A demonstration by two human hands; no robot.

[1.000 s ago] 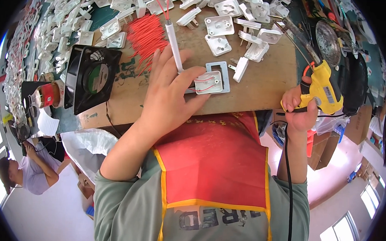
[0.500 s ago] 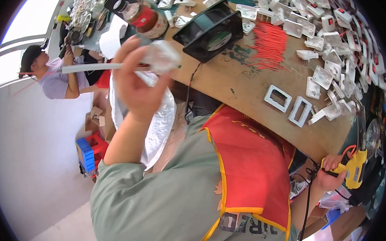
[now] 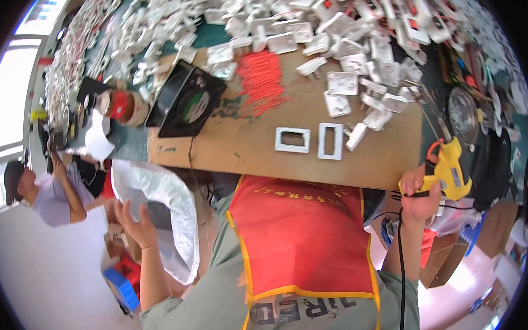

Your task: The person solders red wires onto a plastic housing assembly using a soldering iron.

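Observation:
My left hand [image 3: 136,225] is held low on the left with its fingers spread and nothing in them. It is over the rim of a white woven sack [image 3: 183,244], whose mouth gapes beside the bench. At the bench's right front corner, my right hand [image 3: 420,194] is closed around the handle of a yellow gun-shaped tool [image 3: 454,175] with an orange loop; a black cord hangs below. Two white rectangular frames lie on the brown board: one wide frame [image 3: 293,140] and one upright frame [image 3: 330,141]. Behind them is a bundle of short red wires [image 3: 261,81].
A black fan [image 3: 189,101] stands tilted on the board's left, next to a jar with a red label [image 3: 124,107]. Heaped white plug housings [image 3: 343,82] cover the back. Another person [image 3: 59,193] sits at far left. A blue crate [image 3: 121,290] is on the floor.
My left hand has let go of the white plug piece with its grey cable and dropped lower, over the sack. The view has swung, while the right hand keeps the yellow tool.

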